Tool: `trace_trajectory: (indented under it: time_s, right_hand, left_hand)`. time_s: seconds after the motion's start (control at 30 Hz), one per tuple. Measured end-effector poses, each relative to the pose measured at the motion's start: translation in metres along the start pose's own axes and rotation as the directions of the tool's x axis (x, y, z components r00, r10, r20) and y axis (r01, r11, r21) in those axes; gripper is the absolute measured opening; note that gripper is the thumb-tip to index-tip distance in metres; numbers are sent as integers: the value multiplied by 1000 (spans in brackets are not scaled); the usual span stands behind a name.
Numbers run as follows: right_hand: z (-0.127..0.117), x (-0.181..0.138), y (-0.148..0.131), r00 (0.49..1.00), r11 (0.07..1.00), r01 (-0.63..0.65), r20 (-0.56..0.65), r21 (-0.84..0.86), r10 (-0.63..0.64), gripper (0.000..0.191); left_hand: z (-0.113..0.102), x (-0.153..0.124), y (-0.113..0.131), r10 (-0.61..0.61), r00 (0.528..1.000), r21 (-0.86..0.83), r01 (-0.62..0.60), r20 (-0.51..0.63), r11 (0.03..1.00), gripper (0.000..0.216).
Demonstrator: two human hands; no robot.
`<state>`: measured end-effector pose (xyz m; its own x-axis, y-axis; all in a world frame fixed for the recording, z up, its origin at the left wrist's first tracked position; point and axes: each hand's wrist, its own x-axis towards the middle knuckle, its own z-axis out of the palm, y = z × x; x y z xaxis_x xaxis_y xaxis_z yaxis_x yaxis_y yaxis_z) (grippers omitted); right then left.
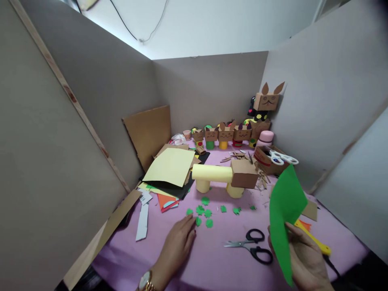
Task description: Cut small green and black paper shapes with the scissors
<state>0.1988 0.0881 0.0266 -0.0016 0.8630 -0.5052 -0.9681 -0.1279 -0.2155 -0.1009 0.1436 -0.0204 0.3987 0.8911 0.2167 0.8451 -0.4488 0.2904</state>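
My right hand (306,254) grips a bent sheet of green paper (286,206) between thumb and fingers, raised above the table's right side. Flat on the pink cloth lies my left hand (180,240), fingers stretched out, its tips beside small green flower-shaped paper cutouts (200,210). Whether the fingertips touch one, I cannot tell. Between my hands rest black-handled scissors (250,244), blades slightly apart and pointing left. Behind the cutouts stands a figure with a pale yellow paper tube body (212,173), yellow tube legs and a brown box head (245,173).
Stacked paper (169,165) and an upright cardboard sheet (148,135) are at the left. Several box-headed figures (226,134) line the back. At right are a box (266,163) with white scissors (281,157), a pink-lidded bottle (266,136) and a yellow tool (318,242) with a cord.
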Motion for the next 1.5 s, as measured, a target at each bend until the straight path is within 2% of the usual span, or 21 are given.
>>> trace_trajectory:
  time_s: [0.13, 0.33, 0.47, 0.6, 0.7, 0.87, 0.93, 1.07, 1.3, 1.5]
  right_hand:
    - [0, 1, 0, 999, 1000, -21, 47, -13, 21, 21]
    - [-2, 6, -1, 994, 999, -41, 101, 13, 39, 25]
    - [-4, 10, -2, 993, 999, -47, 110, 15, 45, 22]
    - [-7, 14, -4, 993, 1000, 2, 117, -3, -1, 22]
    - [-8, 15, -5, 992, 999, 46, 122, -26, -43, 19]
    - [-9, 17, -8, 988, 995, 71, 141, -69, -61, 18]
    - [-10, 18, -9, 988, 995, 77, 141, -68, -67, 18]
    - [-10, 18, -13, 989, 996, 62, 136, -63, -53, 17]
    - [-7, 19, -12, 992, 997, 53, 113, -49, -47, 19]
    - [-3, 20, -6, 991, 996, 61, 123, -60, -54, 20]
  left_hand:
    - [5, 8, 5, -79, 995, -51, 76, -53, 996, 39]
    - [18, 17, 22, 36, 999, -142, -33, 21, 989, 50]
    - [15, 40, 19, -49, 998, -167, 40, -49, 985, 43]
    - [16, 63, 21, -33, 999, -157, 27, -40, 987, 44]
    - [20, 73, 33, 35, 997, -135, -43, -64, 990, 35]
    - [24, 90, 55, 72, 996, -102, -77, -54, 992, 15]
    - [25, 96, 59, 76, 996, -96, -81, -50, 992, 17]
    - [23, 100, 56, 48, 996, -109, -56, -77, 992, 21]
    - [8, 101, 34, -49, 993, -169, 31, -106, 985, 23]
    - [14, 102, 46, 2, 996, -71, -8, -85, 997, 8]
